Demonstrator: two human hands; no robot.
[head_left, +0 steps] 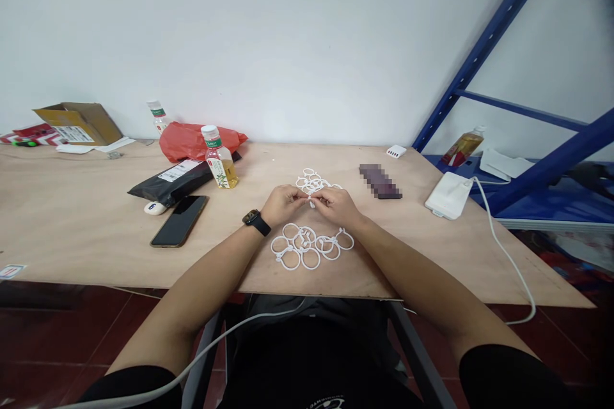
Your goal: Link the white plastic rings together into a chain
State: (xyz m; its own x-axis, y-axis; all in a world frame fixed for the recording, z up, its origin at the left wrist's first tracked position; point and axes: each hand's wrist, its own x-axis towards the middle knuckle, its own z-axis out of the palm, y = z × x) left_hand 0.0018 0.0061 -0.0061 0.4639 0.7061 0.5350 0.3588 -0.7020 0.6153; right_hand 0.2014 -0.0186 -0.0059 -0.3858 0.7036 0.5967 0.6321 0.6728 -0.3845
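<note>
Rings of white plastic lie in 2 loose groups at the middle of the plywood table, 1 group just in front of the person's wrists and the other just beyond the hands, several of them linked or overlapping. In the head view, the left hand and right hand meet above the table between the 2 groups, their fingers closed together in a tight pinch on a small white piece, apparently part of a ring; how it is gripped is hidden behind the fingers. A watch sits on the left wrist. Nearest the left hand lie a phone, a black parcel and a bottle, with a red bag behind them. Right of the hands lie a pixelated block and a white power bank with its cable.
</note>
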